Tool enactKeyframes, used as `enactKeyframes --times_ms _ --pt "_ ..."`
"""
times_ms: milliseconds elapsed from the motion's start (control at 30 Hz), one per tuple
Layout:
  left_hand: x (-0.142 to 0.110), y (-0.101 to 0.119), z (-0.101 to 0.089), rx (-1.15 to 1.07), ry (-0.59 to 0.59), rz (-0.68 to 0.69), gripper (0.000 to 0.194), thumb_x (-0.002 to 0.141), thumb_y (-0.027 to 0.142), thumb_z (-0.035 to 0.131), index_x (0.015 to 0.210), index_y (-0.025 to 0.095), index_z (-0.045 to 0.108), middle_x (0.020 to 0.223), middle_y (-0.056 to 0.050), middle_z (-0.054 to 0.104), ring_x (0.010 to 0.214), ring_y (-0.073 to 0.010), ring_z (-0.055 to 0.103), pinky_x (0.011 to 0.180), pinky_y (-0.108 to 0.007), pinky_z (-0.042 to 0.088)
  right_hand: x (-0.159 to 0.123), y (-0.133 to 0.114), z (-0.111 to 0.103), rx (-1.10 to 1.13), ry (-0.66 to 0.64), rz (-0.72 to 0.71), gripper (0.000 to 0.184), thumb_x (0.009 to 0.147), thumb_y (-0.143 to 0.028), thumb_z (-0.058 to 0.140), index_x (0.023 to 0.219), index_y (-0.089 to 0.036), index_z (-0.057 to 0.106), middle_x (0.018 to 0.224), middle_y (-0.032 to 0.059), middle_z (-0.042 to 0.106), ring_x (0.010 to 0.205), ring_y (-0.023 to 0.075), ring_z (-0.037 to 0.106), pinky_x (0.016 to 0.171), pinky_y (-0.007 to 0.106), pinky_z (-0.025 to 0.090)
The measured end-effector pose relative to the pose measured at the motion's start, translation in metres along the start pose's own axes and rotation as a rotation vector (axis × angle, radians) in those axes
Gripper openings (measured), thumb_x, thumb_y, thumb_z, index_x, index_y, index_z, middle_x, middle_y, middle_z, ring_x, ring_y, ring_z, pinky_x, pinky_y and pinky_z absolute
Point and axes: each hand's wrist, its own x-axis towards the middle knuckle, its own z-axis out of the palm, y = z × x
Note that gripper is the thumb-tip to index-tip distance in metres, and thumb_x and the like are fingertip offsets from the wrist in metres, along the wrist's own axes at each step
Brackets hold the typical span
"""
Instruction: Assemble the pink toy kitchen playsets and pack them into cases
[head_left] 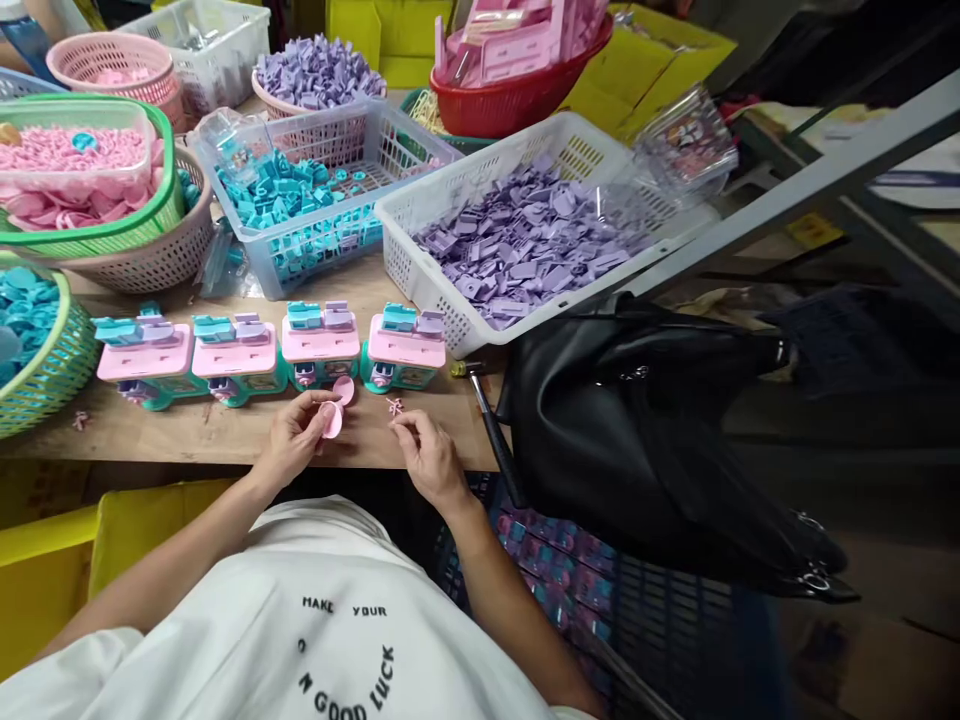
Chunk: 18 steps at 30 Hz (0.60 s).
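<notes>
Pinched in the fingers of my left hand (295,440) is a pink round hinged shell (332,420), its two shallow cup halves spread apart just above the table edge. My right hand (431,455) has thumb and forefinger pressed together; whatever is between them is too small to make out. Small pink pieces (395,406) are right at those fingertips. Behind the hands stand several pink and teal toy units with blue and purple tops in a row; the third unit (321,345) is nearest my left hand, and the rightmost unit (405,350) is beyond my right.
A white crate (442,305) of purple parts and a clear blue crate (262,255) of turquoise parts stand behind the row. At left is a green basket (64,375). A screwdriver-like tool (495,440) and a black bag (622,430) flank the right side.
</notes>
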Motion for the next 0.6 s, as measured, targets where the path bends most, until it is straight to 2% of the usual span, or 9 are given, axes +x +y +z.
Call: enactKeyframes --times_ms 100,233,333,433,500,600 --pt "-0.001 0.001 -0.002 -0.063 -0.085 -0.074 0.050 0.077 0.060 0.076 0.097 0.018 0.059 0.070 0.003 0.061 0.046 -0.0052 0.049 0.038 -0.014 0.033 0.000 -0.020 0.001 0.182 0.004 0.126 0.013 0.101 -0.032 0.048 0.099 -0.022 0.056 0.079 0.0009 0.066 0.067 0.0139 0.065 0.062 0.025 0.052" --pt "-0.003 -0.002 -0.005 -0.087 -0.124 -0.069 0.053 0.075 0.060 0.078 0.084 0.020 0.045 0.074 0.002 0.065 0.054 -0.0081 0.061 0.044 -0.016 0.047 0.004 -0.045 0.009 0.273 -0.026 0.087 0.012 0.099 -0.031 0.052 0.094 -0.022 0.059 0.080 0.0000 0.066 0.068 0.0114 0.064 0.065 0.023 0.052" --pt "-0.003 -0.003 -0.007 -0.079 -0.138 -0.046 0.053 0.078 0.062 0.075 0.096 0.020 0.048 0.078 0.002 0.065 0.056 -0.0101 0.065 0.045 -0.018 0.050 0.007 -0.044 0.011 0.246 0.031 0.124 0.012 0.096 -0.030 0.057 0.092 -0.021 0.063 0.081 0.0007 0.068 0.068 0.0111 0.063 0.066 0.023 0.052" --pt "-0.001 -0.001 -0.007 -0.093 -0.152 -0.087 0.059 0.078 0.062 0.074 0.114 0.019 0.054 0.081 0.002 0.064 0.056 -0.0090 0.063 0.045 -0.017 0.049 0.008 -0.036 0.007 0.357 0.103 0.223 0.011 0.092 -0.031 0.063 0.093 -0.021 0.066 0.079 -0.0002 0.067 0.068 0.0110 0.063 0.065 0.023 0.052" --pt "0.001 0.000 -0.005 -0.119 -0.189 -0.135 0.059 0.077 0.063 0.075 0.110 0.017 0.058 0.073 0.002 0.062 0.053 -0.0078 0.061 0.045 -0.016 0.048 0.008 -0.034 0.006 0.470 0.101 0.260 0.012 0.089 -0.033 0.067 0.091 -0.022 0.068 0.078 -0.0012 0.067 0.067 0.0106 0.062 0.064 0.022 0.053" --pt "0.005 0.000 0.001 -0.176 -0.208 -0.170 0.059 0.069 0.064 0.081 0.093 0.016 0.055 0.068 0.003 0.061 0.053 -0.0080 0.059 0.046 -0.017 0.048 0.009 -0.036 0.009 0.599 0.020 0.281 0.015 0.085 -0.036 0.073 0.090 -0.022 0.071 0.080 -0.0004 0.070 0.070 0.0120 0.065 0.067 0.024 0.056"
